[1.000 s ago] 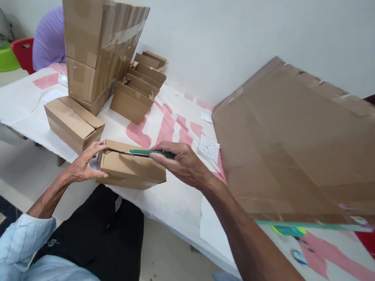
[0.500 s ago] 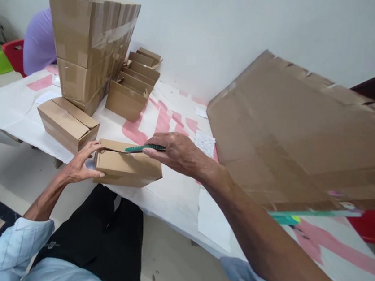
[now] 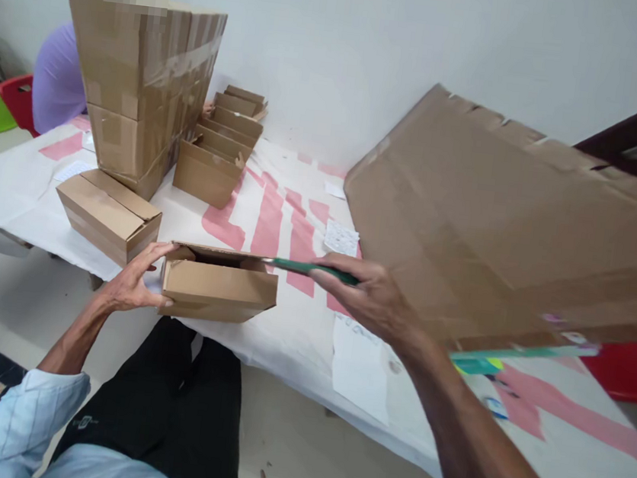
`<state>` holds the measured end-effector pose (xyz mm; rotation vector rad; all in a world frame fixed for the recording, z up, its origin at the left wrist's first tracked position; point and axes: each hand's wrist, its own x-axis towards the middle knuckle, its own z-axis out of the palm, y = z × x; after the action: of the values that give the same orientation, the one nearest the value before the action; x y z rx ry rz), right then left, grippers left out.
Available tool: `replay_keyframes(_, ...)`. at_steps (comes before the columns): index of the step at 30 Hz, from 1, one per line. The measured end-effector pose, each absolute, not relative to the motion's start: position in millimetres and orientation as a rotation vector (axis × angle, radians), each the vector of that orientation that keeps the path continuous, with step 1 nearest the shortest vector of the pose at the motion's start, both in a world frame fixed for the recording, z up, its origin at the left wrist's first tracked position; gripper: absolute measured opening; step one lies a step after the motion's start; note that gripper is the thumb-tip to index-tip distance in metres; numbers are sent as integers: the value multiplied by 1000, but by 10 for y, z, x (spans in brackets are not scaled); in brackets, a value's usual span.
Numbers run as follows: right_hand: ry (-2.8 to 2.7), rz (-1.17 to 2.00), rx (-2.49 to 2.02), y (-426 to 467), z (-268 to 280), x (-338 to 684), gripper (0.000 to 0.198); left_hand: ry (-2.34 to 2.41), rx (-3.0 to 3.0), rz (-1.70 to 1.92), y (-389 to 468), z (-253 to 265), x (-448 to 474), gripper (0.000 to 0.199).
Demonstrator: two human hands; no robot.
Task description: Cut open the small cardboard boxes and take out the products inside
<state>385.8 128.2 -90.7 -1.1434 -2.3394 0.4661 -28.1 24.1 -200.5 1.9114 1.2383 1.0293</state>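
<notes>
A small cardboard box (image 3: 221, 284) sits at the table's front edge, its top parted so that a dark gap shows between the flaps. Its contents cannot be made out. My left hand (image 3: 138, 280) grips the box's left end, thumb low on the front and fingers at the top corner. My right hand (image 3: 367, 290) is closed around a green box cutter (image 3: 315, 270), whose thin blade points left at the box's upper right corner. Left of my left hand rests a second cardboard box (image 3: 108, 211) with its top flaps folded down.
Tall taped cartons (image 3: 117, 86) stand stacked at the back left, with open cardboard boxes (image 3: 211, 173) beside them. A large cardboard sheet (image 3: 515, 231) leans on the right. Papers (image 3: 361, 367) lie on the white tablecloth (image 3: 289, 343). Another person (image 3: 58, 75) sits behind the cartons.
My right hand has drawn the box cutter rightward, from the middle of the box top to its right corner. The top flaps have come apart. My left hand keeps its hold.
</notes>
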Motion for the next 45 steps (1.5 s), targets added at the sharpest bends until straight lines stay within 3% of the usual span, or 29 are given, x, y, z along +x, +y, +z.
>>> replay_keyframes(8,-1959,384,-1453,863,-2516,4121,40,1304,1896,923,299,-1836,-295,119)
replay_keyframes(11,-1944,309,-1433,813,-2777,4076,39,1339,1883,873,333,-1802,-320,126)
replay_keyframes(18,-1971,484,-1070,991,-2056,3555,45,1332,1806,818,327,-1704,-364,132)
replay_keyframes(24,-2042,588,-1031,960,-1743,3281,27,1397,1668,894,277,-1658,-330,99)
replay_keyframes(34,-2028,494,-1029,859,-1740,3297,21,1522,1665,1031,310,-1568,-112,60)
replay_keyframes(41,-2099,222,-860,721,-1655,3318,5,1569,1676,1077,281,-1543,-87,66)
replay_keyframes(45,-2168,-76,-712,521,-1680,3329,16,1552,1665,942,226,-1597,-130,83)
